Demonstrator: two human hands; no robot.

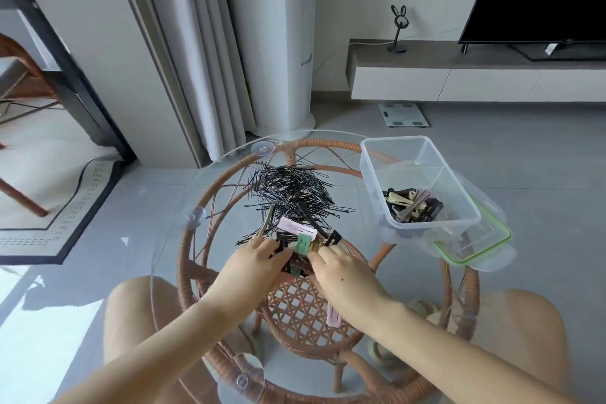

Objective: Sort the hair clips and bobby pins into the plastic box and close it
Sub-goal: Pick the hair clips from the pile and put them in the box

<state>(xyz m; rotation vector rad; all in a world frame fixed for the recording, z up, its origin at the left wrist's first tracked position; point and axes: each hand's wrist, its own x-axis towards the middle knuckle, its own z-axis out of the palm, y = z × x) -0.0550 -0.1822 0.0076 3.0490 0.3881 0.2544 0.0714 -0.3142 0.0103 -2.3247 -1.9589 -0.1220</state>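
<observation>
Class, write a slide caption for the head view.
Left hand and right hand gather hair clips beside bobby pins; plastic box sits open.

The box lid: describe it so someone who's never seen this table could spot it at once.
On the round glass table, find the clear plastic box at the right edge. The lid lies partly under the box's near end, flat and see-through, the only piece with a green rim.
</observation>
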